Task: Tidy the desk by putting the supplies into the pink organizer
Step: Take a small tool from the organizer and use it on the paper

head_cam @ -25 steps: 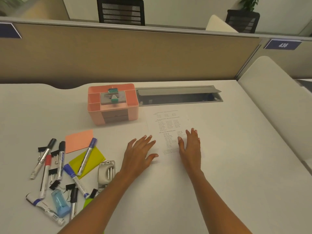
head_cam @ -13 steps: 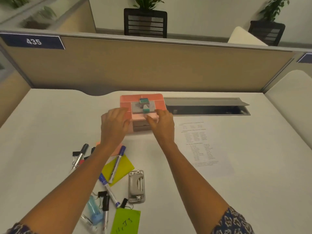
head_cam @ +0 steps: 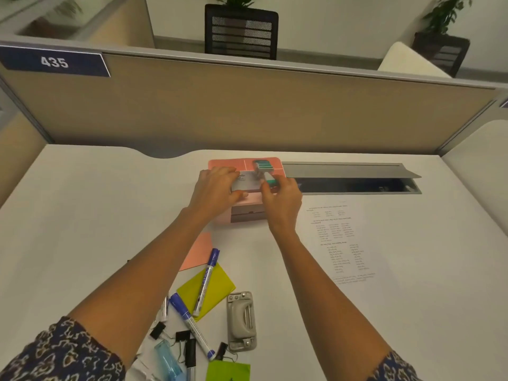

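Observation:
The pink organizer (head_cam: 221, 216) stands at the back middle of the white desk. Both hands are at its top. My left hand (head_cam: 215, 189) grips the left end of a flat grey box (head_cam: 246, 182) with a printed label. My right hand (head_cam: 283, 200) pinches the box's right end. A small teal and white item (head_cam: 264, 168) lies by the box's right end, touching my right fingers. Loose supplies lie near me: two blue markers (head_cam: 206, 279), a grey hole punch (head_cam: 242, 323), black binder clips (head_cam: 158, 330), yellow (head_cam: 220, 284), pink (head_cam: 200, 251) and green (head_cam: 228, 370) notes.
A printed sheet (head_cam: 343, 243) lies right of the organizer. An open grey cable tray (head_cam: 351, 178) is set into the desk behind it. A beige partition (head_cam: 247, 111) closes the back edge. A light blue plastic item (head_cam: 168, 357) lies among the clips.
Both hands rose from flat on the desk and paper to the organizer's top and closed on the grey box, which now shows its label. The camera view shifted left.

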Tool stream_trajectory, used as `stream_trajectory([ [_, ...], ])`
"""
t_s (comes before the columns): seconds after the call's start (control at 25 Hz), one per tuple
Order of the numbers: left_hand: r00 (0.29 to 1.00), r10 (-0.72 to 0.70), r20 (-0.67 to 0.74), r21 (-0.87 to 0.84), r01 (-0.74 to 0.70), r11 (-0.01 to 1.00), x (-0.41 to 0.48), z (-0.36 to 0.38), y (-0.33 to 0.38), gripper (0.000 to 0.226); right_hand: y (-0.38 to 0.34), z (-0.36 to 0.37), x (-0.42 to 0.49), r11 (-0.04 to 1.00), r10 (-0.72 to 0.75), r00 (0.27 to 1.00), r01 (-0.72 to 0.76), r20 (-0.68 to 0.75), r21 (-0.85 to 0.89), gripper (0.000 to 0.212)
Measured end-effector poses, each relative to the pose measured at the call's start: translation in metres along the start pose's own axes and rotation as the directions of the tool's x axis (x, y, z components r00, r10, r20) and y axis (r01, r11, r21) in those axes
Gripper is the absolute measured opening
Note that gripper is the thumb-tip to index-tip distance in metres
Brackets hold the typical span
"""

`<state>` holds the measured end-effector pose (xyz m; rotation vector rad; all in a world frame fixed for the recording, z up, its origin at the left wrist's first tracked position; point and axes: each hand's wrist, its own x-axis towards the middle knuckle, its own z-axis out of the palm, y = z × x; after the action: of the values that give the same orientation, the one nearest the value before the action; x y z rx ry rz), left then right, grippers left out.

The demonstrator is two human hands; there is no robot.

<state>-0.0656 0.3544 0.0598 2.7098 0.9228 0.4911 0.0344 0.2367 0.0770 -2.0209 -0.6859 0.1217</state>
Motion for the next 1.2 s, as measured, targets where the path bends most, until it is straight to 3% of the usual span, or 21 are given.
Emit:
stream_trajectory([
  [0.36, 0.984, 0.006, 0.178, 0.136, -0.030, 0.990, 0.042, -0.006, -0.006, 0.059, 0.019, -0.038, 0.004, 0.990, 0.083, 0.992, -0.072, -0.093, 0.120, 0.040],
  [0.6, 0.959, -0.037, 0.280, 0.053, 0.023, 0.998, 0.054, -0.017, -0.009, 0.055, 0.014, -0.044, 0.001, 0.984, 0.079, 0.991, -0.061, -0.108, 0.165, 0.035],
  [0.8, 0.960, -0.006, 0.281, -0.001, 0.006, 1.000, 0.054, -0.023, -0.011, 0.043, 0.000, -0.054, 0.009, 0.981, 0.053, 0.987, -0.023, -0.152, 0.193, 0.033],
  [1.2, 0.977, 0.012, 0.215, -0.092, 0.008, 0.996, 0.062, -0.029, -0.016, 0.039, -0.025, -0.031, 0.017, 0.998, -0.042, 0.995, 0.038, -0.090, -0.054, 0.037],
])
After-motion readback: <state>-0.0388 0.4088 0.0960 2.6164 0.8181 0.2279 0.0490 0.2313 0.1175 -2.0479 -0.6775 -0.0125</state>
